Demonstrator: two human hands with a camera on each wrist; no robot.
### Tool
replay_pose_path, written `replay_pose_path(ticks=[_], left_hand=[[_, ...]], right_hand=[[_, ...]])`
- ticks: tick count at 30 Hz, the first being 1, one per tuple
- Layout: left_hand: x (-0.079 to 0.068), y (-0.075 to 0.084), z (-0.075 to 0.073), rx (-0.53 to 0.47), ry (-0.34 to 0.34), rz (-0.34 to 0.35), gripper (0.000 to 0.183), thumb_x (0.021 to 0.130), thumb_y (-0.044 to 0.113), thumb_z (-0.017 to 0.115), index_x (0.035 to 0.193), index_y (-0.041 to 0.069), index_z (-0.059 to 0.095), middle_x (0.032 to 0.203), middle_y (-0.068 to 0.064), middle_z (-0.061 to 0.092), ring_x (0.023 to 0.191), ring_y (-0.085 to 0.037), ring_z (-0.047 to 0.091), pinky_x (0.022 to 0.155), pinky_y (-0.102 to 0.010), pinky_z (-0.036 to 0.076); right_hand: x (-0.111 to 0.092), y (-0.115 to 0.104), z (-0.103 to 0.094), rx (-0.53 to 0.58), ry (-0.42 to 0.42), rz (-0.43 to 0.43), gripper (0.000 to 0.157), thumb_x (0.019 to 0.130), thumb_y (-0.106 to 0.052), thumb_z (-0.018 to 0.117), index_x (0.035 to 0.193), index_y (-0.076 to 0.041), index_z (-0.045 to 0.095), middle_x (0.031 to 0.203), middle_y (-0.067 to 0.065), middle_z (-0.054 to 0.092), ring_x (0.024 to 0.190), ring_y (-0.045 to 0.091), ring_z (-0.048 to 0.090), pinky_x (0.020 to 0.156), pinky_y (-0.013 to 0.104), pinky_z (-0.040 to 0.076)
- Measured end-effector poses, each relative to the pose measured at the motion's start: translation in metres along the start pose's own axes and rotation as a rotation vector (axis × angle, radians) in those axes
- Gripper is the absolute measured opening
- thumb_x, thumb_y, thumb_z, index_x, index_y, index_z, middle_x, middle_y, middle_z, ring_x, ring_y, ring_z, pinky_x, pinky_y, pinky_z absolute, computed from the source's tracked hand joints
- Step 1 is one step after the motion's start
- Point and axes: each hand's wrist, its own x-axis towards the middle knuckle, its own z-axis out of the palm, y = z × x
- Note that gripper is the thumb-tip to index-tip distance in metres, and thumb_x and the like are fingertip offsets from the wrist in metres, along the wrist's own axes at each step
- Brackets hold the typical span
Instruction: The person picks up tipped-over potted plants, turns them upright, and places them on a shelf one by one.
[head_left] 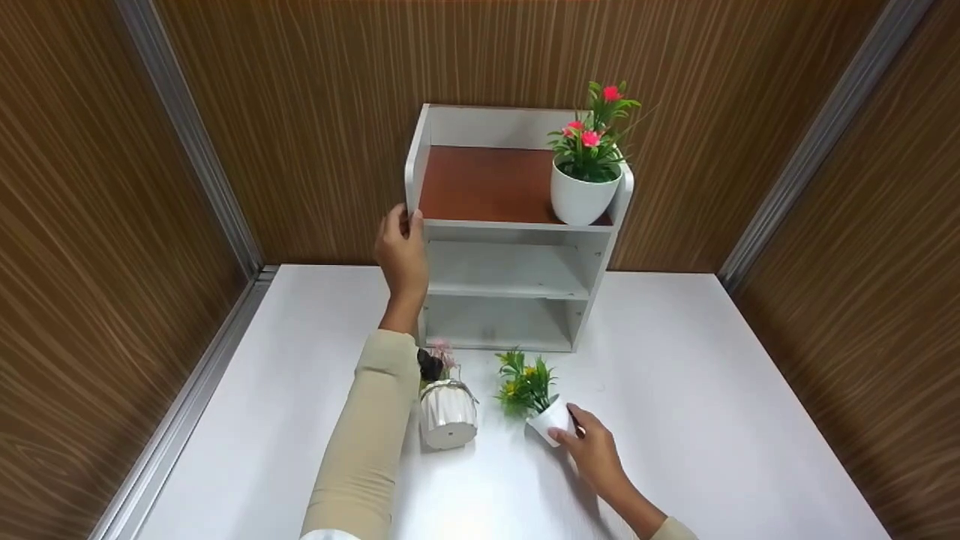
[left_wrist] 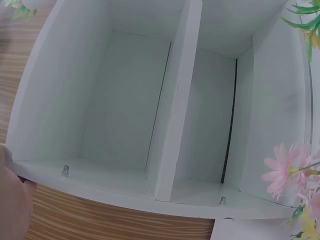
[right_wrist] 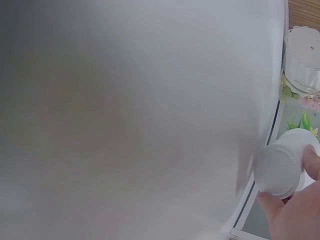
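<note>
On the left, my left hand grips the front edge of the side panel of a small white shelf unit, whose top board is reddish brown. In the left wrist view, part of that hand shows at the panel's edge. My right hand holds a small white pot by its sides, thumb on one side and fingers on the other. The pot is tilted, its green leaves and yellow flowers pointing toward the shelf. Its round base shows in the right wrist view.
A white ribbed pot lies on its side by my left sleeve, base toward me, with pink flowers. A white pot with red flowers stands at the right of the top board. Wood-patterned walls enclose the white table.
</note>
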Motion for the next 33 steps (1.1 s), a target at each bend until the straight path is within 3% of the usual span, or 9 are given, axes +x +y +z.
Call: replay_pose_path(ticks=[9,20,29,33], left_hand=[[0.000,0.001,-0.001,-0.012,0.010,-0.017,0.030,0.102,0.023,0.062,0.124,0.003,0.066,0.114,-0.011,0.069,0.106,-0.020,0.066,0.090,-0.033,0.056],[0.000,0.002,-0.001,-0.014,-0.003,-0.034,0.031,0.102,0.024,0.062,0.126,0.004,0.065,0.117,-0.011,0.069,0.108,-0.020,0.067,0.091,-0.033,0.056],[-0.001,0.001,-0.001,-0.017,-0.018,-0.014,0.033,0.103,0.024,0.060,0.128,0.003,0.063,0.118,-0.011,0.068,0.110,-0.020,0.066,0.094,-0.032,0.056],[-0.001,0.001,-0.002,-0.014,-0.026,-0.026,0.033,0.103,0.025,0.060,0.129,0.004,0.063,0.120,-0.011,0.068,0.111,-0.020,0.066,0.095,-0.032,0.056]], right_hand=[[-0.004,0.008,-0.006,-0.017,-0.014,-0.022,0.062,0.091,-0.015,0.074,0.138,0.016,0.049,0.127,0.029,0.059,0.122,0.045,0.060,0.098,0.046,0.053],[-0.008,0.015,-0.013,0.049,0.014,-0.004,0.069,0.081,-0.009,0.083,0.136,0.016,0.050,0.127,0.030,0.057,0.124,0.046,0.058,0.102,0.046,0.049],[-0.004,0.016,-0.011,0.134,0.029,0.114,0.073,0.080,-0.009,0.085,0.140,0.011,0.049,0.131,0.027,0.057,0.129,0.044,0.054,0.108,0.046,0.046],[-0.001,0.016,-0.009,0.188,0.034,0.138,0.074,0.080,-0.003,0.084,0.141,0.014,0.045,0.135,0.031,0.055,0.132,0.046,0.051,0.108,0.046,0.045]])
